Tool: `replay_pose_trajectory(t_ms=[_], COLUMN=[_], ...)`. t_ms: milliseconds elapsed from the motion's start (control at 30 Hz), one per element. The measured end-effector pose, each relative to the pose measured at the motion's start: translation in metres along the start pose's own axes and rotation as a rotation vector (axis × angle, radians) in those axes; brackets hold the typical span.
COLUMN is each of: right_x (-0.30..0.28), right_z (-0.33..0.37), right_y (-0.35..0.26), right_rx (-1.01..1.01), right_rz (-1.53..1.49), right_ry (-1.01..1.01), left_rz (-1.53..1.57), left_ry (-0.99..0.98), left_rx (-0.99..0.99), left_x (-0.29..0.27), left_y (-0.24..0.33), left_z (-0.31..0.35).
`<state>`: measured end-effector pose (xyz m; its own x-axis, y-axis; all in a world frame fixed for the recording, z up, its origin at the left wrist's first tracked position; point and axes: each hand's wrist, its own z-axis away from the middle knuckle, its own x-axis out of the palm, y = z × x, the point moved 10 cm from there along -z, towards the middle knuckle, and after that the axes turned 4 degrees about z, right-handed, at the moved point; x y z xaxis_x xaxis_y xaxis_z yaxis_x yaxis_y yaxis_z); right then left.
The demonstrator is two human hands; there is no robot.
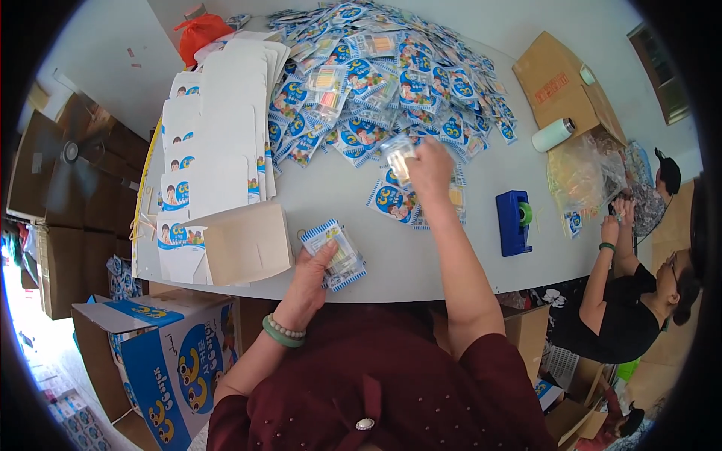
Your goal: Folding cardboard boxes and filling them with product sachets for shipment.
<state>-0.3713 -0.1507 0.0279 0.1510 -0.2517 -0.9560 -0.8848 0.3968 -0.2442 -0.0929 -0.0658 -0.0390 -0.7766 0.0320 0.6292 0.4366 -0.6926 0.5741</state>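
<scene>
Close to the table's front edge, my left hand grips a small stack of clear-and-blue snack packets, thumb on top. Farther out and to the right, my right hand pinches one packet, its fingers closed on the packet's edge. Beneath that hand lie a few loose packets on the white table. Beyond them rises a large heap of the same blue-and-white packets, some showing stick-like contents. An open white carton stands left of my left hand, its opening facing up.
Flat white cartons lie in overlapping rows at the left. On the right are a blue tape dispenser, a white bottle and a brown cardboard box. A co-worker sits at the right edge. A printed blue box stands below left.
</scene>
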Motion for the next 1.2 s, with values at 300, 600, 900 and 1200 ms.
replay_pose_trajectory(t_ms=[300,600,900,1200], right_x=[0.009,-0.001,-0.002,0.019], right_z=[0.076,0.084,0.114,0.166], right_y=[-0.005,-0.03,-0.044,-0.079], right_rx=[0.083,-0.211,0.078,0.228], right_rz=[-0.204,0.064,-0.738,-1.112], right_ry=[-0.046,0.005,-0.551,-0.514], left_rz=[-0.036,-0.029,-0.034,0.065], left_ry=[0.011,0.024,0.068,-0.188], left_rx=[-0.027,-0.017,0.018,-0.045], left_x=[0.001,0.0,-0.008,0.026], left_y=[-0.005,-0.004,-0.001,-0.009], left_z=[-0.008,-0.006,-0.007,-0.002])
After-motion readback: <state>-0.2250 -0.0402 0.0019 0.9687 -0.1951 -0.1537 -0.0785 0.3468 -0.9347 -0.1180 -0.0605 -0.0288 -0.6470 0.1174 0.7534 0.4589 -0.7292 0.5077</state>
